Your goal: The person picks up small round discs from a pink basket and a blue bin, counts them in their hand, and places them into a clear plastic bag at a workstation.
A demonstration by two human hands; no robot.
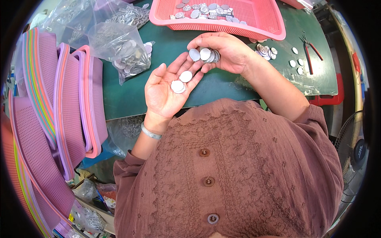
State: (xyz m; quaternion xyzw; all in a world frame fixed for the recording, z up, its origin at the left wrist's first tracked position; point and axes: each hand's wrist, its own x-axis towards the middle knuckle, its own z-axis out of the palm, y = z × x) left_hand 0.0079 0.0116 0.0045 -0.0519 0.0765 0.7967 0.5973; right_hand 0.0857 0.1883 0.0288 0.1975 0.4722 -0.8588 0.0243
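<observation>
Pink basket (254, 31): far rim cut off by the top edge.
Discs (204, 54) in the right hand (232, 51), just below the pink basket: overlapping, number cannot be told.
Clear bag (104, 37), left of the pink basket: lower contents hidden.
Purple baskets (73, 99), far left of the pink basket: partly cut off.
Fan (359, 150), lower right of the pink basket: outer side lost.

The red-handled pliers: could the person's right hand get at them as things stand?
Probably yes: the pliers lie uncovered, with only low, loose discs nearby. But the right hand is holding silvery discs, which it would likely need to put down first.
</observation>
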